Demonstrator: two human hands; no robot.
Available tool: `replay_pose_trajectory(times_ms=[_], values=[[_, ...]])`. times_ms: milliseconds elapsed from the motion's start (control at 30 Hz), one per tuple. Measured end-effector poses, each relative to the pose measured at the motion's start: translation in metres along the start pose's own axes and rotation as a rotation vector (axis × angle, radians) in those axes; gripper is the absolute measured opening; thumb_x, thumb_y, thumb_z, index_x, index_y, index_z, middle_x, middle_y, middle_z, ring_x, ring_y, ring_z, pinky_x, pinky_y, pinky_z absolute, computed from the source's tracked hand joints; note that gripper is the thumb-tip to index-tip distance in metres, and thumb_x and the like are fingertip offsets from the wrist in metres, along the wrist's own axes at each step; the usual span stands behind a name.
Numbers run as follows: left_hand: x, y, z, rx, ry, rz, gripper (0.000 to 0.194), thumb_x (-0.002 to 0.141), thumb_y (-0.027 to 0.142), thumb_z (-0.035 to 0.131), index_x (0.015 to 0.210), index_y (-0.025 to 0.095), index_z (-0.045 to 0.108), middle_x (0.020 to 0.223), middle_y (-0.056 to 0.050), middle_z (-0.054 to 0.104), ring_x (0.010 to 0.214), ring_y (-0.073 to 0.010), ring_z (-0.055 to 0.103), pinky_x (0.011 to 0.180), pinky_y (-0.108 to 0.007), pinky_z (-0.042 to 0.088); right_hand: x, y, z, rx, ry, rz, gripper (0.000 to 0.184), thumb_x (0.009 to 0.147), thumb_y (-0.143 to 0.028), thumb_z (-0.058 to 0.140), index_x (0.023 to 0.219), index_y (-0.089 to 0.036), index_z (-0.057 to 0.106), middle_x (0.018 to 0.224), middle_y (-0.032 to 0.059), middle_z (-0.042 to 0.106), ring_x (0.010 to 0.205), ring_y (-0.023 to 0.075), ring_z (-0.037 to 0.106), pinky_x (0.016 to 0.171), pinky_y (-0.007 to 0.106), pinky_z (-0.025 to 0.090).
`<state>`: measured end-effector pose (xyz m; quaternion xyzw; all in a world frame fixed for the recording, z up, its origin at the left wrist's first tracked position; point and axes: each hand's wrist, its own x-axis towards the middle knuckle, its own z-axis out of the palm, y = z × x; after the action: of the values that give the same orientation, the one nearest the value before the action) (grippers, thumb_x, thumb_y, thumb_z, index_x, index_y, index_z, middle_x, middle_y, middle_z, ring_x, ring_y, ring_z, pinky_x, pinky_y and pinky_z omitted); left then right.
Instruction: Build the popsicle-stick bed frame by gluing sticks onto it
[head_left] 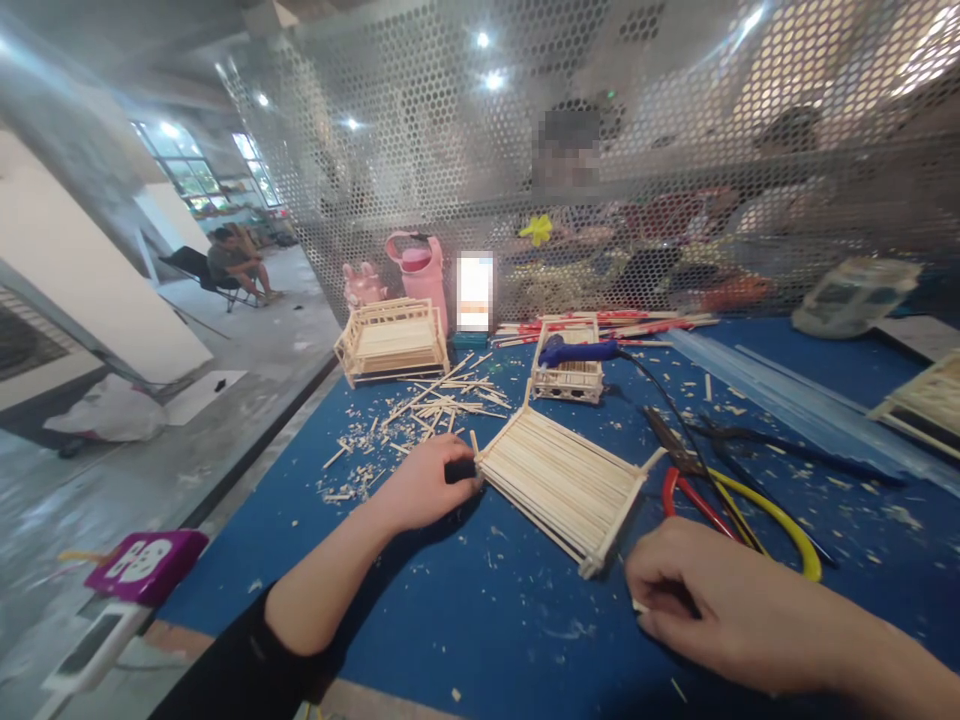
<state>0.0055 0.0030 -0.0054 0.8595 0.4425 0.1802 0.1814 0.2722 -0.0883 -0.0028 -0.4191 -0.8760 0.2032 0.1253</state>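
A flat platform of thin wooden sticks (566, 475), with short posts at some corners, lies tilted to my view on the blue table. My left hand (431, 485) is closed at its left corner, with thumb and fingers pinching beside the short post there. My right hand (712, 595) is curled with thumb and fingers together, just off the platform's near right corner. A tiny pale bit shows at its fingertips; I cannot tell what it is. Red-and-yellow-handled pliers (694, 470) lie just beyond my right hand.
A blue glue gun (577, 352) rests on a small stick frame (568, 385). A stick-built bed-like piece (394, 345), loose sticks (450, 400) and scraps lie behind. Clear glue sticks (780, 390) and a glass jar (855, 298) are at right. A perforated metal screen (420, 130) stands behind.
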Motion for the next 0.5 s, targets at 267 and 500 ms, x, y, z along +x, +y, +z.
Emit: replay_pose_trajectory(times_ms=[267,500], values=[[0.006,-0.001,0.006,-0.005,0.014,0.008,0.012,0.083,0.022,0.059,0.078,0.017,0.068,0.081,-0.004,0.067,0.080,-0.0189,0.061,0.074,-0.031,0.047,0.014,-0.002,0.011,0.080,0.106,-0.019,0.018,0.068,-0.005,0.056,0.059,-0.020,0.054,0.066,0.0000,0.064,0.061,0.0135,0.060,0.056,0.021,0.044],[0.005,-0.001,0.007,-0.014,0.029,-0.036,0.014,0.085,0.022,0.057,0.083,0.015,0.069,0.085,-0.006,0.068,0.082,-0.0200,0.062,0.075,-0.031,0.046,-0.005,-0.030,0.008,-0.034,0.107,-0.033,0.018,0.075,-0.010,0.055,0.061,-0.021,0.055,0.068,0.0007,0.064,0.056,0.0123,0.060,0.048,0.020,0.043]])
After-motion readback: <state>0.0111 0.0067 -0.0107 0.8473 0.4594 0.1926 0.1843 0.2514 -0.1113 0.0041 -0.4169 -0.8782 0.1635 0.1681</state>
